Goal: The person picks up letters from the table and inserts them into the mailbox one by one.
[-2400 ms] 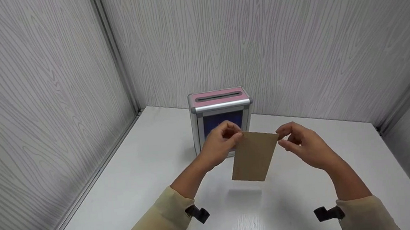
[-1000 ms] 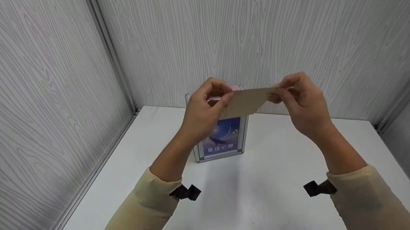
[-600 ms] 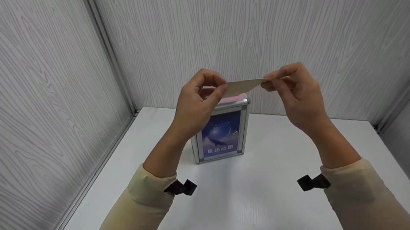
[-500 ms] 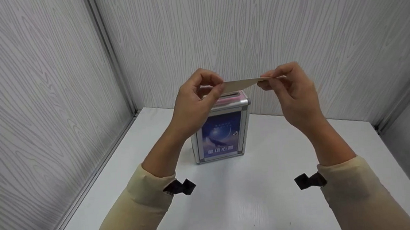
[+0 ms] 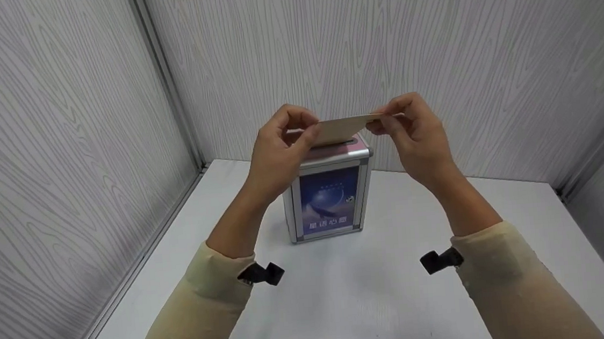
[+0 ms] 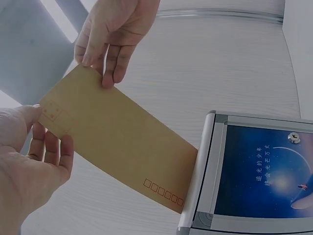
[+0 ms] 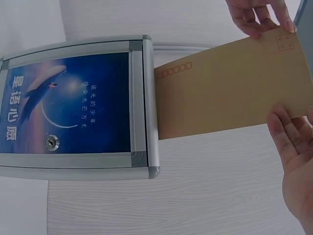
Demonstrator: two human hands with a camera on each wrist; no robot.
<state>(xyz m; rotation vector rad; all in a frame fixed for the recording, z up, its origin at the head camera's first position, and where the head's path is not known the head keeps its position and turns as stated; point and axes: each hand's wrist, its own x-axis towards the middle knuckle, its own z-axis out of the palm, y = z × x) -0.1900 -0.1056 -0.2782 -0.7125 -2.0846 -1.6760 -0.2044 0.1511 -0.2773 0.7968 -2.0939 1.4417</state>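
A brown envelope point(image 5: 339, 129) with red printed postcode squares stands steeply above the slot point(image 5: 352, 142) of a pink-topped, silver-framed box point(image 5: 360, 186). My left hand point(image 5: 276, 155) pinches its upper left corner between thumb and fingers. At the upper right corner, my right hand point(image 5: 421, 144) pinches it too. Both wrist views show the lower end of the envelope point(image 7: 220, 88) meeting the top of the box point(image 6: 208, 147); the frame edge hides whether that end sits inside the slot. Blue artwork with a whale, white characters and a small round lock point(image 7: 52, 142) cover the box front.
The box stands towards the back of a white table point(image 5: 334, 307). Wood-grain panels, such as the back wall point(image 5: 432, 46) and left wall point(image 5: 64, 156), enclose it. Small black camera mounts point(image 5: 262, 274) sit on both sleeve cuffs.
The envelope, first hanging low before the box, has been raised over its top. My right hand has taken hold of its corner. Lately both hands have shifted left, bringing it to the slot.
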